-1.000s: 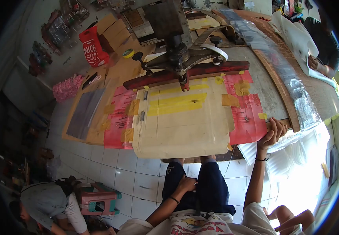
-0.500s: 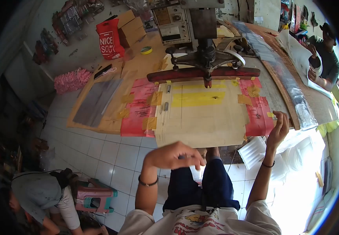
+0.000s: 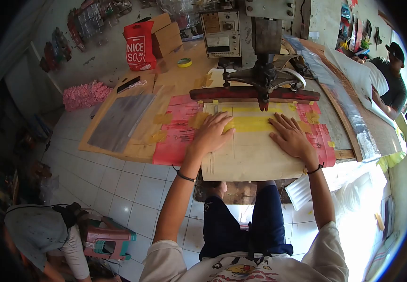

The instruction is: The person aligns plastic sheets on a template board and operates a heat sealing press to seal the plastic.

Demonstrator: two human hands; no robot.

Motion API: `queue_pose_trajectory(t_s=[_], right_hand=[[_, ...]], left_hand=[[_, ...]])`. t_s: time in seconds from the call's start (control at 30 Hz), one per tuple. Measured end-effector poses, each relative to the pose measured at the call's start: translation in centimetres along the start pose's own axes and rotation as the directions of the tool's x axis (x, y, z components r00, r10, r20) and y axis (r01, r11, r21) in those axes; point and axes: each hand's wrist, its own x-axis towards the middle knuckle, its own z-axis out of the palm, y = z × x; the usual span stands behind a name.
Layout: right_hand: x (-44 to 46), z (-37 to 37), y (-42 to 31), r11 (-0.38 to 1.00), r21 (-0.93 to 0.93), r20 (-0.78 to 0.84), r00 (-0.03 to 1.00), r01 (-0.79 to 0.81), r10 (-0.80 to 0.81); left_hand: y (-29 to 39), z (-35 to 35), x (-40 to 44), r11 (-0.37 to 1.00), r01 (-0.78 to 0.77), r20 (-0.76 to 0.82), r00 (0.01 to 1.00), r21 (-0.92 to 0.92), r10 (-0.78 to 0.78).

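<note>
My left hand [image 3: 213, 133] lies flat, fingers spread, on the left part of the cream sheet [image 3: 252, 162], near the yellow strips [image 3: 251, 123]. On the sheet's right part rests my right hand [image 3: 292, 136], also flat with its fingers apart. Red sheets [image 3: 173, 143] with brown tape patches flank the cream sheet on both sides. Just beyond my fingertips, a dark red bar [image 3: 213, 94] hangs across the back of the sheet under the metal press head [image 3: 264, 77].
A grey sheet [image 3: 121, 122], phone [image 3: 128, 84], yellow tape roll [image 3: 184, 62] and red bag [image 3: 139, 46] are on the left. A control box [image 3: 221, 35] stands behind. One person [image 3: 392, 80] handles white material at right; another [image 3: 41, 235] bends beside a stool [image 3: 107, 239].
My left hand has risen from my lap onto the cream sheet. My right hand has moved from the table's right front edge onto the sheet, and the view has shifted.
</note>
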Motion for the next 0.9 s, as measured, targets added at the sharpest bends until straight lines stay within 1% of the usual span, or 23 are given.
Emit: queue_pose_trajectory(t_s=[0.07, 0.17, 0.27, 0.37, 0.4, 0.5, 0.6, 0.67, 0.8, 0.9], right_hand=[[-0.2, -0.1, -0.1, 1.000, -0.003, 0.018, 1.000, -0.010, 0.010], [-0.2, 0.3, 0.0, 0.999, -0.048, 0.003, 1.000, -0.004, 0.004], [-0.3, 0.3, -0.2, 0.998, -0.054, 0.018, 1.000, -0.025, 0.026], [-0.3, 0.8, 0.1, 0.996, -0.086, 0.023, 0.999, -0.028, 0.030], [-0.3, 0.9, 0.1, 0.995, -0.102, 0.018, 1.000, -0.021, 0.023], [-0.3, 0.8, -0.4, 0.997, -0.061, 0.047, 0.998, -0.045, 0.048], [-0.4, 1.1, -1.3, 0.995, -0.082, 0.054, 0.997, -0.056, 0.060], [-0.5, 1.2, -1.5, 0.995, -0.079, 0.051, 0.997, -0.054, 0.058], [-0.5, 1.6, -2.1, 0.996, -0.058, 0.045, 0.997, -0.063, 0.065], [-0.7, 2.3, -4.2, 0.995, -0.072, 0.023, 0.997, -0.069, 0.071]], left_hand=[[-0.1, 0.2, 0.0, 1.000, -0.015, -0.004, 1.000, 0.011, 0.015], [0.0, 0.2, -0.1, 0.999, -0.037, -0.007, 0.999, 0.019, 0.037], [-0.2, 0.5, -0.1, 0.999, -0.031, -0.020, 0.999, 0.035, 0.032], [-0.4, 0.6, 0.0, 0.998, -0.051, -0.027, 0.998, 0.023, 0.051], [-0.5, 0.8, 0.0, 0.999, -0.049, -0.026, 0.998, 0.004, 0.049], [-0.5, 0.5, 0.2, 0.999, -0.044, -0.024, 0.999, -0.031, 0.043], [-0.2, 0.2, 0.2, 0.999, -0.037, -0.012, 0.999, -0.040, 0.037], [-0.1, 0.2, 0.3, 0.998, -0.036, -0.023, 0.999, -0.042, 0.035], [0.2, 0.2, 0.4, 0.998, 0.014, -0.029, 0.999, -0.068, -0.016], [0.2, 0.2, 0.4, 0.997, 0.023, -0.034, 0.999, -0.070, -0.026]])
